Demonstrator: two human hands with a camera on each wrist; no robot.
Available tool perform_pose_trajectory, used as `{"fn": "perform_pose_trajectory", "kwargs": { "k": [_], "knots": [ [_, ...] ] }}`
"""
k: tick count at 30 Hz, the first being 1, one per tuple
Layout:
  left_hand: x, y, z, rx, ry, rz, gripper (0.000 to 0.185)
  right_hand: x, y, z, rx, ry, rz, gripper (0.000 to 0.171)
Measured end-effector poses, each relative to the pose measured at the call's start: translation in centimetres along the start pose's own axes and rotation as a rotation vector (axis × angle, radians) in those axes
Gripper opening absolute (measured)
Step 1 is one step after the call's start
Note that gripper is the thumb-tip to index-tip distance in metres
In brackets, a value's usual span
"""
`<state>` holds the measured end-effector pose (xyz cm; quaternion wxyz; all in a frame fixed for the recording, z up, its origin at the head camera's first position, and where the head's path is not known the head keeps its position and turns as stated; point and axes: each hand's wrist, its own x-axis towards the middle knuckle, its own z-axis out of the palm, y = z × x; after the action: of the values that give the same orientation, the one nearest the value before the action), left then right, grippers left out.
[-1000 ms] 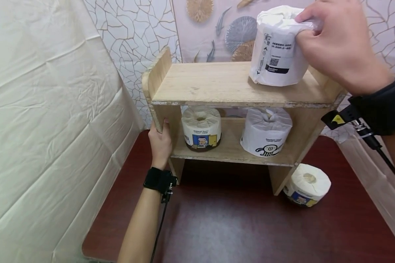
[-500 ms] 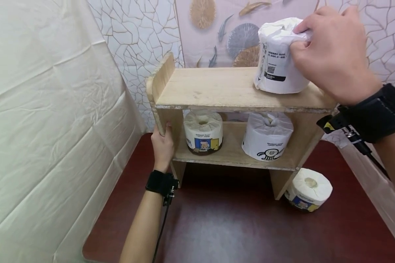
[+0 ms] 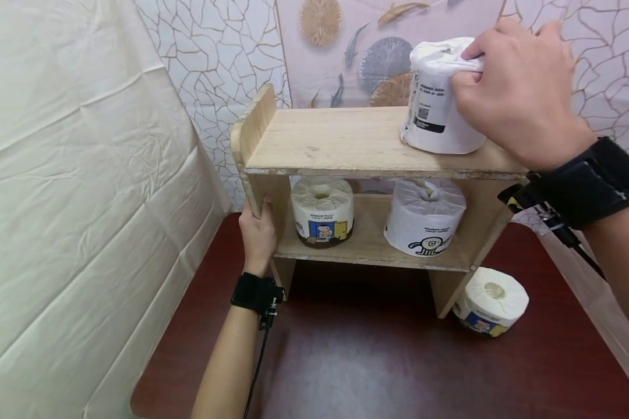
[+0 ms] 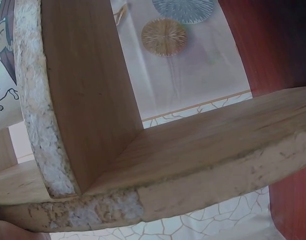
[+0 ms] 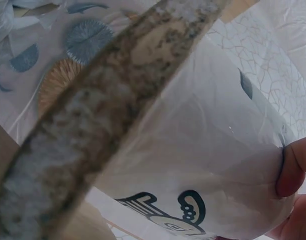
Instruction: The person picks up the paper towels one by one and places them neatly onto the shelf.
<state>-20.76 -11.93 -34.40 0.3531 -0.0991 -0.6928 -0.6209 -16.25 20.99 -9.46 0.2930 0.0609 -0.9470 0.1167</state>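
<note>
A white paper-wrapped toilet roll (image 3: 440,110) stands upright at the right of the small wooden shelf's (image 3: 340,139) top board; its base appears to touch the wood. My right hand (image 3: 519,93) pinches the roll's upper rim from the right. In the right wrist view, fingertips (image 5: 295,167) press the wrapper (image 5: 203,145) behind a board edge. My left hand (image 3: 258,233) grips the shelf's left side panel (image 3: 251,134), thumb on the inner face. In the left wrist view that panel (image 4: 213,170) fills the lower part, with little of the hand showing.
On the middle board stand a printed toilet roll (image 3: 322,212) at left and a white one (image 3: 424,218) at right. Another printed roll (image 3: 491,302) sits on the dark red table (image 3: 367,361), beside the shelf's right leg. A pale cloth (image 3: 84,203) hangs at left.
My right hand has lowered the wrapped toilet roll onto or close to the top board, shifting slightly left. My left hand keeps its grip on the side panel. The head view has shifted slightly.
</note>
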Motion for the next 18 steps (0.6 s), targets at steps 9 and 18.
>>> {"fn": "perform_pose_trajectory", "kwargs": {
  "k": [9,18],
  "knots": [
    [-0.1,0.4,-0.1,0.008,-0.034,0.002,0.026,-1.0,1.4,0.0,0.046,-0.004,-0.053,0.05],
    [0.1,-1.1,-0.2,0.021,-0.021,0.001,0.026,-1.0,3.1,-1.0,0.116,-0.03,-0.085,0.057]
  ]
}}
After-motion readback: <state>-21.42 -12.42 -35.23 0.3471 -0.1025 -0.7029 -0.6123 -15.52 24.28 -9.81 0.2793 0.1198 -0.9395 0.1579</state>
